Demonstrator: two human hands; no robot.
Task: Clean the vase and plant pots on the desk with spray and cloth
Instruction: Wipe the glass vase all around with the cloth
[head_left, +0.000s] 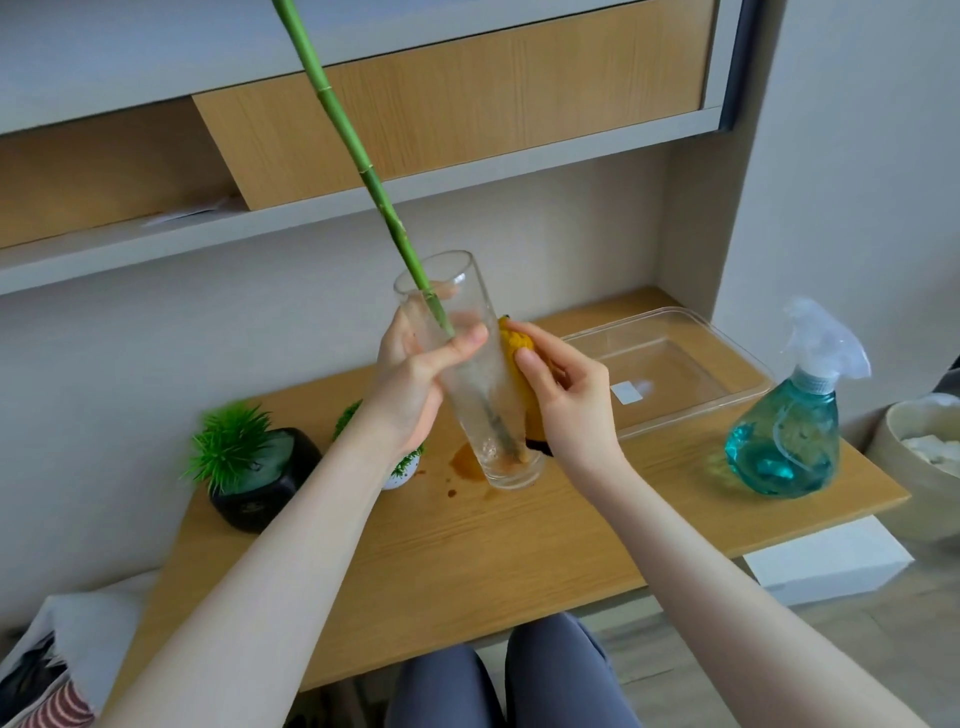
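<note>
While both hands work at the vase, layout, biggest first:
worktop (467, 561): wood, brown stains near vase base
tray (670, 374): clear plastic, right rear, well apart from vase
spray bottle (789, 441): blue liquid, upright at right edge
vase (467, 374): clear glass, tilted, raised mid-worktop, green stem (363, 171) inside
black pot (265, 478): left, green plant
left hand (410, 374): wrapped around vase
right hand (566, 395): pinching yellow cloth (514, 345) against vase side
white pot (397, 475): mostly hidden behind left wrist
</note>
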